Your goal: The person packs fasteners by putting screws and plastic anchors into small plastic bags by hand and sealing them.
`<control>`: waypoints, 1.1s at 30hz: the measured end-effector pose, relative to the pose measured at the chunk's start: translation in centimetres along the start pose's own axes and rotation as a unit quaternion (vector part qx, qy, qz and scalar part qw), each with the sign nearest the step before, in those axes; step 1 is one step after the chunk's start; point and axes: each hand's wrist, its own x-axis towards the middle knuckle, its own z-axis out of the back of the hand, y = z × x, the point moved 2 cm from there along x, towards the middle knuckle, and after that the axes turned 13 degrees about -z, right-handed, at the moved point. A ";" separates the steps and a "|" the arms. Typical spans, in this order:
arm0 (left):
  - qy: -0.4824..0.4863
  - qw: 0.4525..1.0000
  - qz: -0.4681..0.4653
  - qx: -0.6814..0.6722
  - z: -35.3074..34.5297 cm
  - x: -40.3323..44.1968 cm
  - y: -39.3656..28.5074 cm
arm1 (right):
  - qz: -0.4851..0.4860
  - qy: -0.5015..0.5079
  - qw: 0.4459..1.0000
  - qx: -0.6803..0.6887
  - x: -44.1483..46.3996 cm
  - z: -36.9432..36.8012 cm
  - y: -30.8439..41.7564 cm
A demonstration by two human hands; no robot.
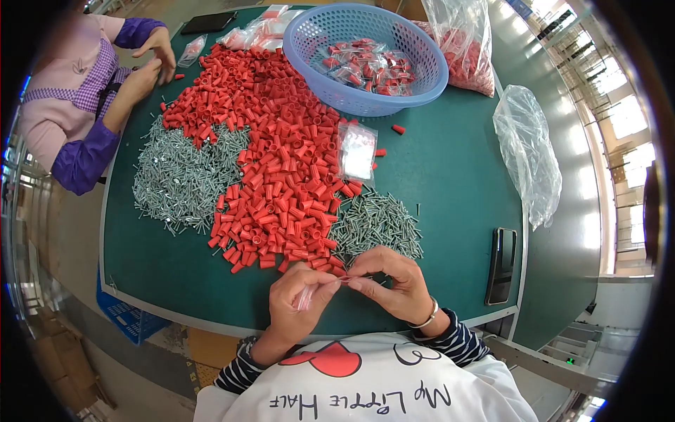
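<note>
My left hand (301, 299) is closed on a small clear plastic bag (304, 297) with a reddish edge, part of it showing between the fingers. The thumb and forefinger of my right hand (395, 287) pinch the bag's edge, and the two hands' fingertips meet. Whether anything is inside the bag is hidden. Just beyond my fingers lie a heap of red tapered plastic caps (281, 183) and a small pile of screws (377, 225). A stack of clear bags (357, 153) rests against the caps.
A blue perforated basket (302, 74) holds filled packets. Behind it stands a big bag of red pieces (470, 56). A crumpled clear bag (529, 151) and a phone (501, 266) lie right. Left, another person's hands (151, 67) work beside a larger screw pile (184, 179).
</note>
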 end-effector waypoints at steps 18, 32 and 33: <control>0.015 0.999 -0.004 0.050 -0.4 0.5 -1.0 | 0.059 -0.002 0.993 -0.101 0.3 0.2 0.8; 0.029 0.986 -0.065 0.152 -0.7 1.0 0.1 | 0.112 0.003 0.974 -0.196 4.0 1.5 3.3; 0.010 0.988 -0.067 0.141 -0.5 0.9 0.2 | 0.074 -0.060 0.986 -0.134 5.1 2.4 3.9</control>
